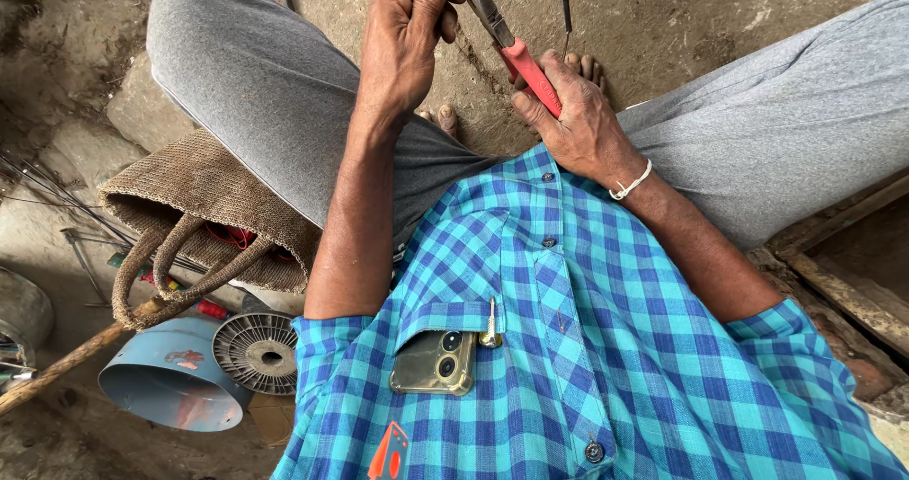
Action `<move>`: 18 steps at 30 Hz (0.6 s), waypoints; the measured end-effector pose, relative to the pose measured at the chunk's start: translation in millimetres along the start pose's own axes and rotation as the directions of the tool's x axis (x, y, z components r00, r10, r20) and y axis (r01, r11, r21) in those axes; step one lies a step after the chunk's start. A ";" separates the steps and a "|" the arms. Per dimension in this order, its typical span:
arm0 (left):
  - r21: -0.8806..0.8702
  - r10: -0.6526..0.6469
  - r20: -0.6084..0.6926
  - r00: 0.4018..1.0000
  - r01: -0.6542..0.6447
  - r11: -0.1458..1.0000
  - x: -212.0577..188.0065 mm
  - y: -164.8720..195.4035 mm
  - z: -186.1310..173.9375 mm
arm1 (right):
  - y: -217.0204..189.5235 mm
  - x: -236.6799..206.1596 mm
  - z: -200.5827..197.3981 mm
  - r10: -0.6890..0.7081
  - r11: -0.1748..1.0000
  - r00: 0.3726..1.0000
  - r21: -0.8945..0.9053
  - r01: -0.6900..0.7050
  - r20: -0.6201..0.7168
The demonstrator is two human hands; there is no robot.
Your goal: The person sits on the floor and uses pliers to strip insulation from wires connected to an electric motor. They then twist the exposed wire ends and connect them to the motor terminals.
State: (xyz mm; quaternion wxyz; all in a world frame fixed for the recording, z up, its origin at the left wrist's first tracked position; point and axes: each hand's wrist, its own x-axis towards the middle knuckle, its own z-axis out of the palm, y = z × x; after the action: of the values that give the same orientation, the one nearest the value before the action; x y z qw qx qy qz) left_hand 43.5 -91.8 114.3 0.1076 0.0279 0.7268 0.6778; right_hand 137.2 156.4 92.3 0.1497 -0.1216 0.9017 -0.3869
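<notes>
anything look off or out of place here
Nothing looks spilled or broken. The right hand grips red-handled pliers, and the left hand pinches something small at their jaws. The one oddity: a phone sits half out of the shirt pocket.

Olive-gold phone [433, 362] in chest pocket, back outward, screen hidden

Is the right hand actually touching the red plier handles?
Touching. The head view shows the right hand wrapped around the red-handled pliers, fingers closed over the handle with no gap.
</notes>
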 end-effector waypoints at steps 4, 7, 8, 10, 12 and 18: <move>0.090 -0.032 -0.030 0.999 0.035 0.995 1.5 -0.3 0.2 | -10.6 4.8 -7.2 0.063 0.997 0.997 -0.055 -0.060 0.045; 0.101 -0.025 -0.038 0.999 0.029 0.994 0.8 -16.2 -0.7 | -15.7 8.5 -8.0 -0.036 0.997 0.999 -0.074 0.035 -0.007; 0.121 -0.046 -0.043 0.998 0.051 0.991 0.5 -23.9 -1.0 | -17.0 8.9 -8.0 0.008 0.999 1.000 -0.043 -0.007 0.005; 0.145 -0.068 -0.069 0.995 0.077 0.986 0.1 -38.7 -0.6 | -19.5 11.2 -7.4 0.088 0.996 0.996 0.019 -0.089 0.031; 0.168 -0.050 -0.123 0.991 0.071 0.983 2.0 -46.5 1.4 | -23.4 14.7 -7.6 -0.037 0.993 0.990 0.102 0.051 -0.134; 0.427 -0.015 -0.150 0.989 0.078 0.901 21.2 -13.5 3.0 | -24.4 50.4 1.0 0.218 0.971 0.976 -0.105 -0.216 0.009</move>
State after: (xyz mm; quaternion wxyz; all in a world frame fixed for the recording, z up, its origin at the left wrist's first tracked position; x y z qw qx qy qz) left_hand 24.9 -86.0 98.3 0.0625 -0.0149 0.8649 0.4978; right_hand 93.5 122.5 100.7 0.1937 -0.0337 0.9268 -0.3199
